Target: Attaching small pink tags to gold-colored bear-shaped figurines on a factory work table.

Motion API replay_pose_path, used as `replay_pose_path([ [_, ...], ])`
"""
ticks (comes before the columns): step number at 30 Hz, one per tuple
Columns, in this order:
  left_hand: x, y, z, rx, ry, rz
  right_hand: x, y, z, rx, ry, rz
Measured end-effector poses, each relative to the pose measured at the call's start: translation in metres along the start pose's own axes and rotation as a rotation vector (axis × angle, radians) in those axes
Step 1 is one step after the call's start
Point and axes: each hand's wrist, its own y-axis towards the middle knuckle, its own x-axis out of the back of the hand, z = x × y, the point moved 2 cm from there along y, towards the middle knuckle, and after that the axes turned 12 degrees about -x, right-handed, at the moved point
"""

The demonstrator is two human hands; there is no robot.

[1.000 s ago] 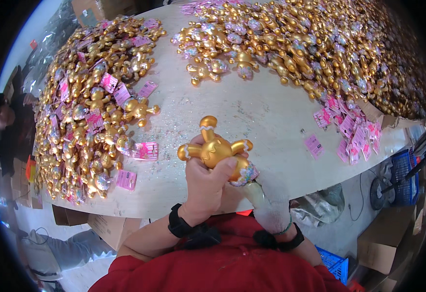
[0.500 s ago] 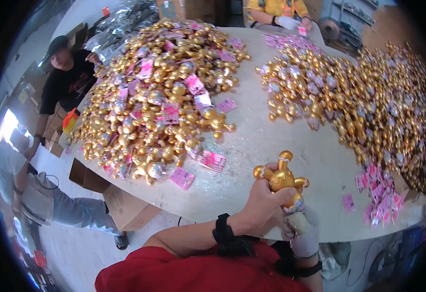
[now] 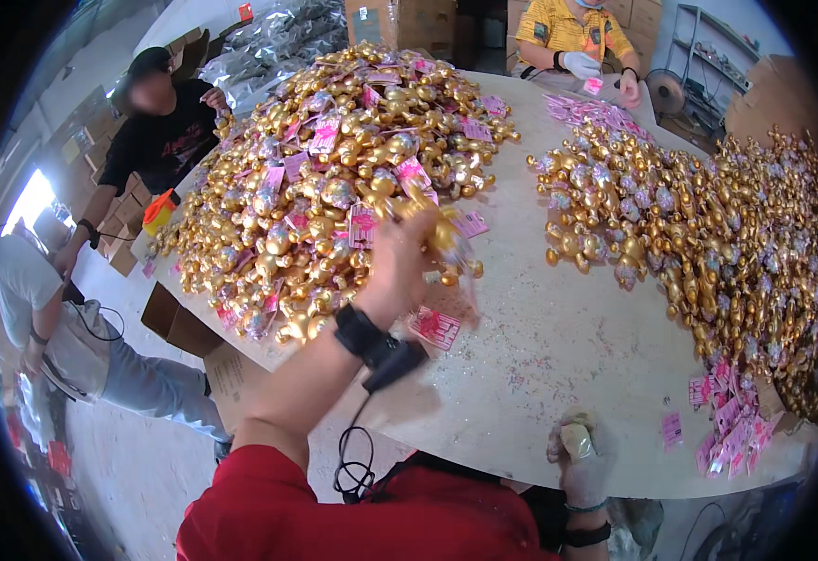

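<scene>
The tabletop (image 3: 559, 355) carries 2 heaps of gold figurines, the left heap (image 3: 334, 178) thick with pink tags. The left hand (image 3: 400, 262), fingers closed round 1 gold figurine (image 3: 432, 224), holds it at that heap's near edge; releasing low would keep it from rolling. The right hand (image 3: 582, 458) grips a small pale object, unidentifiable. Cardboard boxes (image 3: 180, 323) below: contents hidden.

Pink tags (image 3: 732, 439) scattered on round white table (image 3: 559, 346). Cardboard boxes (image 3: 180, 323) beneath. Silver foil bags (image 3: 269, 42) far side. Three other people seated around.
</scene>
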Motion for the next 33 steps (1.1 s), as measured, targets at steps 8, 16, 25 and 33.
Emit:
replay_pose_path([
  [8,0.118,0.106,0.005,-0.778,1.155,-0.126,-0.008,-0.002,0.005,-0.035,-0.055,0.006],
  [16,0.037,0.061,-0.012,-0.878,1.214,0.190,-0.004,0.004,0.008,0.145,-0.325,0.013],
  [25,-0.170,-0.065,0.024,-0.610,0.631,1.122,0.044,-0.027,0.015,0.557,-0.642,-0.292],
  [33,-0.293,-0.147,0.105,-0.526,0.611,1.500,0.081,-0.036,0.006,0.585,-0.613,-0.341],
])
